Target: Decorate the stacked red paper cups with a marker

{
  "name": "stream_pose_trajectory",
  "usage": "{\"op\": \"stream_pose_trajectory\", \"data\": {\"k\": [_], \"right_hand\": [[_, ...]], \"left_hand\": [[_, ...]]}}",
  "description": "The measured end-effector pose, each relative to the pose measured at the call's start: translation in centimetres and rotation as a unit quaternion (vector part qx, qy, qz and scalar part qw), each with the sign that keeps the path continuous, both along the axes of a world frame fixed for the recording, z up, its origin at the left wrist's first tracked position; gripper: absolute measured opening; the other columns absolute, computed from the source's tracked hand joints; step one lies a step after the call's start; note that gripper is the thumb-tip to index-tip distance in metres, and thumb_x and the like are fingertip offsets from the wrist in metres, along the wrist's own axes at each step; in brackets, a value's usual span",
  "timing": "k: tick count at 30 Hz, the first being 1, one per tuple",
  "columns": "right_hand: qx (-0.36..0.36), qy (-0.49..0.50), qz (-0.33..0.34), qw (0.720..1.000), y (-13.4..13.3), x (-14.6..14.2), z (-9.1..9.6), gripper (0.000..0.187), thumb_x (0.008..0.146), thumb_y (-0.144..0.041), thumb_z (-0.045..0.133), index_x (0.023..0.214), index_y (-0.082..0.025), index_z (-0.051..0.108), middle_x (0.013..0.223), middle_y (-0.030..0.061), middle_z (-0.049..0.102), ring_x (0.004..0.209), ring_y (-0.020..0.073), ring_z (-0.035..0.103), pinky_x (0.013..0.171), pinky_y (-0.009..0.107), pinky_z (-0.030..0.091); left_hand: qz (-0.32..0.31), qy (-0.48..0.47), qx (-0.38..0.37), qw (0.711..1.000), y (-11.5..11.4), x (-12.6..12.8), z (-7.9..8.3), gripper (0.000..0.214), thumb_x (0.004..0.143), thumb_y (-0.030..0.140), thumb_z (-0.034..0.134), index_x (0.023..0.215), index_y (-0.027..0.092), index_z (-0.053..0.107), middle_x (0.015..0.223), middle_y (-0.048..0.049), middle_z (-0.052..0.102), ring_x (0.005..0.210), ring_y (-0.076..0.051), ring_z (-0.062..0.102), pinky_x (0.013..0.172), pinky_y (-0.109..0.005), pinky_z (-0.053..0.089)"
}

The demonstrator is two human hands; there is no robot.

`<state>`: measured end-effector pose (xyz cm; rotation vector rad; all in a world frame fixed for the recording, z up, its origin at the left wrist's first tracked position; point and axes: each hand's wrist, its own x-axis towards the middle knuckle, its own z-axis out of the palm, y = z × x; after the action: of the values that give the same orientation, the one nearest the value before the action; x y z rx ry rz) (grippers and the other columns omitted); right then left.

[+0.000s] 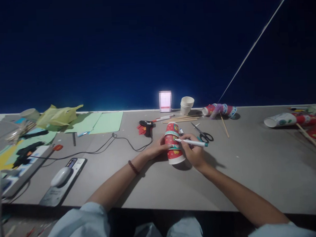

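In the head view, the left hand (pixel 158 149) is closed on the red patterned cups (pixel 174 155), which are between both hands over the grey table (pixel 150 188). The right hand (pixel 195 153) firmly pinches a white marker (pixel 193 142), its tip at the cups.

Both forearms (pixel 118 183) (bare) angle inward — the left hand (pixel 158 149) curls, the right hand (pixel 194 152) pinches in a writing grip.
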<state>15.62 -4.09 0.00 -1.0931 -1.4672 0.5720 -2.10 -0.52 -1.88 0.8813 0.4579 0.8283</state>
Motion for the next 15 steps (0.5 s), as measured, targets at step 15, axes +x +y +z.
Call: {"op": "stream_pose_trajectory", "data": {"k": [15], "right_hand": [[0.003, 0.007, 0.001, 1.000, 0.19, 0.18, -0.19, 0.006, 0.083, -0.024, 0.055, 0.080, -0.023, 0.059, 0.076, 0.0000, 0.064, 0.072, 0.0174, 0.061, 0.068, 0.029, 0.050]], "left_hand": [[0.004, 0.006, 0.009, 1.000, 0.24, -0.04, -0.45, 0.062, 0.071, 0.020, 0.082, 0.129, 0.018, 0.057, 0.131, -0.0170, 0.061, 0.118, -0.032, 0.061, 0.103, -0.048, 0.044]]}}
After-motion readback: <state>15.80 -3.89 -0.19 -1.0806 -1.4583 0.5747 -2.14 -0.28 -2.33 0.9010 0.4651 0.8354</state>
